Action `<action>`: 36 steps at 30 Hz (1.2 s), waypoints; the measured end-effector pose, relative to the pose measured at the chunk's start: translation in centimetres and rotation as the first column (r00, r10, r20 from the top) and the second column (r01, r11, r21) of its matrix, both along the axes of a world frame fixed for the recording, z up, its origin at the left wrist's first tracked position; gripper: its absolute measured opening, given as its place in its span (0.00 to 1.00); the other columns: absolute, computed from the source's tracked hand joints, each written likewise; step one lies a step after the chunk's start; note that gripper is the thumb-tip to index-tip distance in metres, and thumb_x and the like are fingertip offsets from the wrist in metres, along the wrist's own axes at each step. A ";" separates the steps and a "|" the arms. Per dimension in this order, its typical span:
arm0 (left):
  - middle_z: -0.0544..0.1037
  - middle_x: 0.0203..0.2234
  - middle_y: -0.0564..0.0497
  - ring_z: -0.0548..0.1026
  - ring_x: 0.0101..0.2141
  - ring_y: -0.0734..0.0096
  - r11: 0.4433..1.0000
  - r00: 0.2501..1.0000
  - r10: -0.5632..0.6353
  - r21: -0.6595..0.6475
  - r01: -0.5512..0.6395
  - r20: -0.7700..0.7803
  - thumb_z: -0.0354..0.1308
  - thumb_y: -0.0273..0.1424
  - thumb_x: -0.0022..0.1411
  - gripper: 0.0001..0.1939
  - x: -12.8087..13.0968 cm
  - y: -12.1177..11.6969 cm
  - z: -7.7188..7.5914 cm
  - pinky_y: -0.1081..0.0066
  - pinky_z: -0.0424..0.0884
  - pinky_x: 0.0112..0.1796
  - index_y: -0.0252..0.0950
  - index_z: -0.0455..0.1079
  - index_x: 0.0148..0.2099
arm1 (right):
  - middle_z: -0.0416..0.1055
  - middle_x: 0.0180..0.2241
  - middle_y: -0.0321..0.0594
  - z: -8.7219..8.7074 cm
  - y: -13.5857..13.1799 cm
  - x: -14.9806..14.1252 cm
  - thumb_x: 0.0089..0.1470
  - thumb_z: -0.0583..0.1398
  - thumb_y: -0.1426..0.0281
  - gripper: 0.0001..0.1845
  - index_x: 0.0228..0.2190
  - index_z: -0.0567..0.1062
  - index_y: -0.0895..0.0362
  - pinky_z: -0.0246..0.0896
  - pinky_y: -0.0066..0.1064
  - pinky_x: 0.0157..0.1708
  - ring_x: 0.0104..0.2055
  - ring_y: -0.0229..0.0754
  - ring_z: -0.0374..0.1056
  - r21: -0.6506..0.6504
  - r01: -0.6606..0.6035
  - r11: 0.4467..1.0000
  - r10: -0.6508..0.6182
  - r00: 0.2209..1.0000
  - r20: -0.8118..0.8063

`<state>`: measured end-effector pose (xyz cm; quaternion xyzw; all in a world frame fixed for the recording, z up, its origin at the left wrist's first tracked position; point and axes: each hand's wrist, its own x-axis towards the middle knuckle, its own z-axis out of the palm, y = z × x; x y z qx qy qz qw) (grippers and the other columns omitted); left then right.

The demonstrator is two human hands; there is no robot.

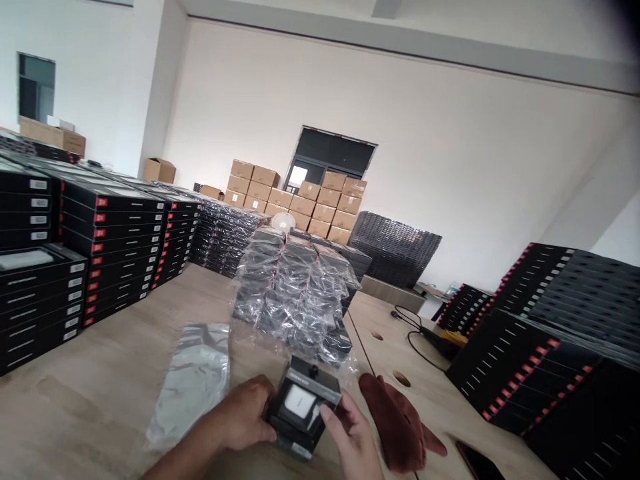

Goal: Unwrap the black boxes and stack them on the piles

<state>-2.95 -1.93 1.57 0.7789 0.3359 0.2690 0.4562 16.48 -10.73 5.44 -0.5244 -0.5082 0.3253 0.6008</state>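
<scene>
The small black box (289, 427) sits between my two hands, low in the middle of the view, its face with a white panel (299, 402) turned up toward me. My left grip (249, 412) grasps its left side, the thumb lying along the near left corner. My right grip (353, 437) grasps the opposite side, with the thumb laid over the face, just right of the white panel. So the box is held from both sides, the panel between my thumbs and a little farther from me than the left one. Whether its underside touches the wooden surface (115, 373), I cannot tell.

Just left of the box, partly behind my left forearm, a clear plastic bag (195, 370) lies flat. To the right of my right grip lies a brown cloth (395, 420), and past it a dark phone (477, 460), cut off by the lower edge. Directly beyond the box stands a pile of plastic-wrapped boxes (295, 287). Farther right, a black cable (420, 333) curls across the surface near tall stacks of black boxes (505, 367); more black box stacks (123, 253) line the left side. At the back, a round white fan (283, 223) shows before brown cartons (323, 212), which rise beneath a dark window (335, 152).
</scene>
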 end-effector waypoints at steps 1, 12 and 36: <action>0.76 0.32 0.54 0.71 0.32 0.67 1.000 1.000 -0.017 -0.011 0.017 0.014 0.63 0.31 0.41 0.17 0.2 -0.1 0.0 0.75 0.61 0.30 0.37 0.72 0.38 | 0.77 0.40 0.42 -0.1 0.2 0.4 0.42 0.67 0.59 0.21 0.39 0.77 0.55 0.64 0.37 0.46 0.44 0.49 0.70 0.005 0.049 0.999 -0.048 0.997 -0.063; 0.72 0.47 0.48 0.70 0.43 0.64 0.895 0.936 -0.224 -0.324 0.308 0.270 0.69 0.33 0.41 0.40 -0.4 -0.3 0.1 0.73 0.66 0.36 0.40 0.63 0.58 | 0.79 0.32 0.37 -1.6 0.6 4.3 0.41 0.67 0.60 0.18 0.34 0.77 0.57 0.69 0.33 0.32 0.35 0.46 0.74 -0.123 0.280 0.952 -0.303 0.805 -0.510; 0.69 0.51 0.45 0.65 0.52 0.57 0.968 0.995 0.100 0.229 -0.099 0.008 0.60 0.32 0.50 0.25 3.0 -1.9 -1.1 0.66 0.59 0.54 0.39 0.70 0.52 | 0.75 0.21 0.43 2.7 3.9 8.8 0.42 0.64 0.51 0.22 0.25 0.76 0.58 0.58 0.32 0.17 0.19 0.44 0.68 -0.105 0.428 0.898 -0.438 0.893 -0.107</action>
